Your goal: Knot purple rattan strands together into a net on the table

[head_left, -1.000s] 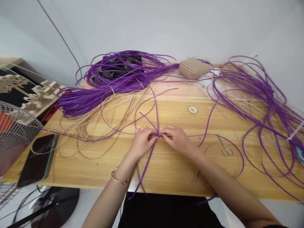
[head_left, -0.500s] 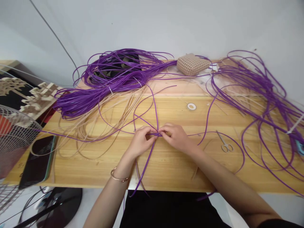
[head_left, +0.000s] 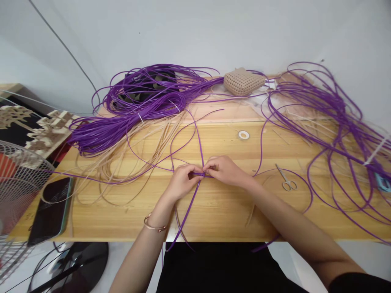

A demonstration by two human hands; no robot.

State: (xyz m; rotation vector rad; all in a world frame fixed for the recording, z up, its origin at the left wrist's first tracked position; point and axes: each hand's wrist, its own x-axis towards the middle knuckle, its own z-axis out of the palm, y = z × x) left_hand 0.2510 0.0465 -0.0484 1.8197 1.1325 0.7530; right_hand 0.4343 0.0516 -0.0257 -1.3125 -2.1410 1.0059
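Several purple strips cross at one point near the middle of the wooden table. My left hand pinches the strips at the left side of that crossing, thumb and forefinger together. From the other side my right hand has its fingertips closed on the same crossing, almost touching the left fingertips. One strip runs up and away behind the hands, and others hang down over the table's front edge. The exact weave between the fingers is too small and partly covered to make out.
A purple strip bundle lies back left, above beige strands. A beige woven pouch sits at the back. Loose purple coils fill the right. Scissors, a white ring and a tablet-like device rest on the table.
My right fingers have drawn in tighter at the crossing. The short strip end that stuck out up and left of the hands now lies lower. The view has shifted slightly.
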